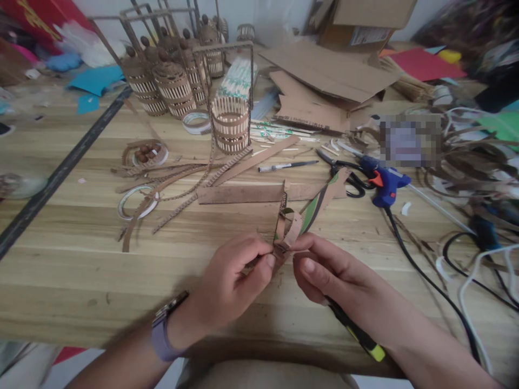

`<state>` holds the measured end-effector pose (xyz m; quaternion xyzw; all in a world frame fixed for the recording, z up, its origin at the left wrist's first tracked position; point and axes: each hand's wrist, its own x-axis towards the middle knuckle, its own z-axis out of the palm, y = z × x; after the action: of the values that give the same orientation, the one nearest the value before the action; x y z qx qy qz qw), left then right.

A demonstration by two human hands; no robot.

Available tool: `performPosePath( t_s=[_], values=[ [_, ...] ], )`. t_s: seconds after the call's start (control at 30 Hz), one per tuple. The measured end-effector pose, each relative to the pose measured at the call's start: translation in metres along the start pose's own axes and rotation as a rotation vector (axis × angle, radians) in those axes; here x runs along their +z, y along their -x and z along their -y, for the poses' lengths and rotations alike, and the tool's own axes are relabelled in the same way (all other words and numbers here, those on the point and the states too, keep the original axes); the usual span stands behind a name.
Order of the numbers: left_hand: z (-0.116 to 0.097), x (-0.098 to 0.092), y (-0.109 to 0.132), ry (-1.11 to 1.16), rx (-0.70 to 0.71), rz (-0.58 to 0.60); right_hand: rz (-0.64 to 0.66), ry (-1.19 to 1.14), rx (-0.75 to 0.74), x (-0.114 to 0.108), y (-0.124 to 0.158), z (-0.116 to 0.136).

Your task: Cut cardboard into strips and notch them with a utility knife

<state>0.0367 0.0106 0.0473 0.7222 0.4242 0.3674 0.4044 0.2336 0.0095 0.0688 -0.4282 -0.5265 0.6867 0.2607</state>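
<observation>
cardboard strip (311, 213): brown, green-striped, bent, curled | tool (352, 326): black, yellow-ended, slanted, lower right

Diffuse, muted light across the desk (93, 281), dimmer along its near edge, with soft shadows by the left hand (237, 275) and right hand (340, 273). Blur and wide-angle stretching increase toward the far corners; a pixelated patch (410, 140) masks detail toward the right one.

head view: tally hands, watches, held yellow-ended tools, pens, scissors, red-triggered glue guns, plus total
Hands: 2 (left hand, right hand)
Watch: 1
Yellow-ended tool: 1
Pen: 1
Scissors: 1
Glue gun: 1
Total: 7
</observation>
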Motion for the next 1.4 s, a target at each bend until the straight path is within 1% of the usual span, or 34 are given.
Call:
performPosePath(
  t_s=[0.1, 0.17, 0.23, 0.33, 0.43, 0.53, 0.67, 0.77, 0.87, 0.93, 1.0, 1.03, 1.1, 1.23, 1.33, 1.4],
  values=[
    [0.002, 0.0, 0.002, -0.021, 0.006, -0.017, 0.007, -0.044, 0.002, -0.003, -0.001, -0.001],
    [0.003, -0.001, 0.003, -0.02, -0.02, -0.024, 0.021, -0.068, -0.002, -0.005, -0.001, -0.002],
    [0.003, -0.002, 0.004, 0.019, -0.074, -0.003, 0.025, -0.081, -0.011, -0.005, -0.002, -0.001],
    [0.002, -0.002, 0.004, 0.151, -0.171, 0.057, 0.035, -0.085, -0.023, -0.003, -0.003, -0.001],
    [0.002, 0.0, 0.002, 0.205, -0.21, 0.093, 0.065, -0.091, -0.035, 0.0, -0.002, -0.001],
    [0.002, 0.001, 0.001, 0.145, -0.212, 0.1, 0.08, -0.1, -0.034, 0.001, -0.002, -0.001],
    [0.002, 0.001, 0.001, 0.087, -0.181, 0.109, 0.094, -0.178, 0.016, 0.0, -0.003, -0.002],
    [0.001, 0.0, 0.001, 0.055, -0.125, 0.1, 0.108, -0.268, 0.051, -0.002, -0.003, -0.004],
    [0.001, -0.001, 0.001, 0.048, -0.085, 0.094, 0.142, -0.429, 0.077, -0.005, -0.004, -0.01],
    [0.001, -0.002, 0.001, 0.06, -0.097, 0.109, 0.19, -0.534, 0.106, -0.006, -0.004, -0.014],
    [0.001, -0.003, 0.002, 0.096, -0.135, 0.125, 0.224, -0.564, 0.116, -0.007, -0.004, -0.015],
    [0.002, -0.003, 0.002, 0.127, -0.162, 0.128, 0.212, -0.529, 0.103, -0.007, -0.004, -0.014],
    [0.003, -0.002, 0.001, 0.222, -0.229, 0.119, 0.144, -0.365, 0.049, -0.008, -0.003, -0.01],
    [0.003, -0.002, -0.002, 0.415, -0.36, 0.086, 0.012, 0.188, -0.098, -0.009, 0.002, 0.0],
    [0.004, -0.003, -0.003, 0.446, -0.382, 0.075, -0.076, 0.554, -0.189, -0.008, 0.004, -0.001],
    [0.004, -0.003, -0.003, 0.439, -0.376, 0.075, -0.093, 0.685, -0.239, -0.006, 0.005, -0.004]
  ],
)
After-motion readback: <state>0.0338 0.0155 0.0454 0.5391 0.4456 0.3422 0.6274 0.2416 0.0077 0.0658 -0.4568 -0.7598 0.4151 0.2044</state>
